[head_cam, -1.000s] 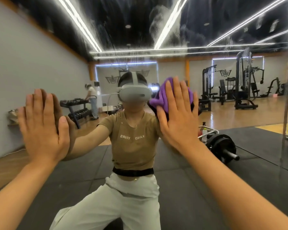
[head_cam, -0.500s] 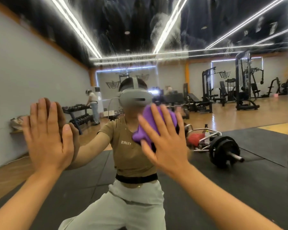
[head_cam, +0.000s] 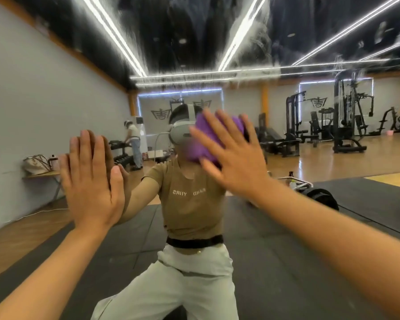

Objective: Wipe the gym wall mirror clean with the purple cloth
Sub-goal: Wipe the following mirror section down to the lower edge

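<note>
The right hand [head_cam: 236,162] presses the crumpled purple cloth [head_cam: 208,137] flat against the large gym wall mirror [head_cam: 310,31], fingers spread and straight. The streaked, unwiped glass lies above that grip. The left hand [head_cam: 90,181], also flat-fingered, braces on the glass just beside it and holds nothing.

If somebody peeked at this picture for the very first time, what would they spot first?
Probably the purple cloth, right in the middle, pressed flat against the mirror by the right hand with its fingers spread. Next, the left hand lies flat on the glass to the left, meeting its own reflection. High up, the mirror shows white smears and streaks across the reflected dark ceiling.
</note>
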A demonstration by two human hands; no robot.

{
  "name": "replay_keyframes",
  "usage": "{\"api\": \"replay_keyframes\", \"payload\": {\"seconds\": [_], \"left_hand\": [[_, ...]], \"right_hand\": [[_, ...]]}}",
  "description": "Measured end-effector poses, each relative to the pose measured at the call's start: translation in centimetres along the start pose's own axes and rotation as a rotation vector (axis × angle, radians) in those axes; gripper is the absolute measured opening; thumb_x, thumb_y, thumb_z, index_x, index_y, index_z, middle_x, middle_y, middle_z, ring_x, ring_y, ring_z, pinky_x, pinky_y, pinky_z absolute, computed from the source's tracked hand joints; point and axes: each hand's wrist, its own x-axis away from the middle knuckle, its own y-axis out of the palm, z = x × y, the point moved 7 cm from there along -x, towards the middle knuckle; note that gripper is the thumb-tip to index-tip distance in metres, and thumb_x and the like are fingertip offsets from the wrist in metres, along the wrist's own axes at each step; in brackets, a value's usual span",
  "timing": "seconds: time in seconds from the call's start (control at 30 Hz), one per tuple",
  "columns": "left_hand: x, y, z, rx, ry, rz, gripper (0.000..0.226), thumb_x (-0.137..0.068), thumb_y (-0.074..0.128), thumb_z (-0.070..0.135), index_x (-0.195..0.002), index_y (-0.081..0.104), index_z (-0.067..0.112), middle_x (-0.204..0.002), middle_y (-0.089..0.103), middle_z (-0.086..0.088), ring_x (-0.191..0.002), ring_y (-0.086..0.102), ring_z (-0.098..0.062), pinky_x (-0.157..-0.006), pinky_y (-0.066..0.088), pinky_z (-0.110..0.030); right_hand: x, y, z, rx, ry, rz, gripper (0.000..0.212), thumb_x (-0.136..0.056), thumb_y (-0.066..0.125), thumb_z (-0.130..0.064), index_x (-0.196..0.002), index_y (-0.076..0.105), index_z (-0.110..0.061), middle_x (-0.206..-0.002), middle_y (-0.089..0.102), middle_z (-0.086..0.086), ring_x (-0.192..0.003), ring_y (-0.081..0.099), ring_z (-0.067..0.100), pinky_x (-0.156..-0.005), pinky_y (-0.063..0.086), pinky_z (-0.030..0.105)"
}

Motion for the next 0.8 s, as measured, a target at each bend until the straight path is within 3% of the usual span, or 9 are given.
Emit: {"api": "replay_keyframes", "payload": {"seconds": [0.13,0.27,0.4,0.63,0.8], "left_hand": [[0.0,-0.2,0.1,-0.002,0.011,0.017,0.063,-0.103,0.029,0.032,-0.16,0.021,0.007,-0.168,0.014,-0.013,-0.156,0.001,-0.019,-0.126,-0.004,-0.039],[0.0,-0.3,0.1,0.009,0.016,0.018,0.062,-0.103,0.029,0.031,-0.159,0.022,0.007,-0.167,0.015,-0.014,-0.155,0.001,-0.019,-0.126,-0.006,-0.037],[0.0,-0.6,0.2,0.019,0.02,0.035,0.061,-0.103,0.029,0.031,-0.159,0.024,0.006,-0.167,0.017,-0.015,-0.155,0.003,-0.019,-0.126,-0.005,-0.037],[-0.2,-0.7,0.2,0.053,0.031,-0.002,0.062,-0.103,0.03,0.033,-0.159,0.025,0.006,-0.167,0.016,-0.016,-0.155,0.007,-0.029,-0.125,-0.006,-0.038],[-0.1,-1.1,-0.3,0.069,0.1,-0.066,0.062,-0.104,0.029,0.034,-0.16,0.022,0.008,-0.168,0.01,-0.012,-0.155,-0.001,-0.02,-0.125,-0.007,-0.036]], "right_hand": [[-9.7,-2.0,3.8,0.001,0.14,0.038,0.062,-0.103,0.025,-0.054,-0.159,0.031,-0.029,-0.168,0.022,0.008,-0.155,0.016,0.029,-0.123,0.001,0.049],[-12.7,-2.4,4.5,-0.002,0.274,0.051,0.063,-0.102,0.023,-0.052,-0.161,0.025,-0.029,-0.169,0.016,0.007,-0.157,0.011,0.029,-0.124,-0.003,0.048],[-6.6,-1.3,0.2,-0.037,0.206,0.109,0.061,-0.104,0.036,-0.049,-0.159,0.034,-0.023,-0.167,0.024,0.012,-0.154,0.018,0.033,-0.124,0.001,0.05],[9.6,1.7,-9.7,-0.067,-0.024,-0.074,0.06,-0.101,0.05,-0.042,-0.157,0.034,-0.028,-0.167,0.022,0.006,-0.156,0.017,0.03,-0.124,0.01,0.057],[10.8,2.4,-10.2,-0.029,-0.168,-0.134,0.061,-0.103,0.046,-0.046,-0.159,0.031,-0.029,-0.169,0.018,0.004,-0.156,0.014,0.028,-0.125,0.006,0.055]]}}
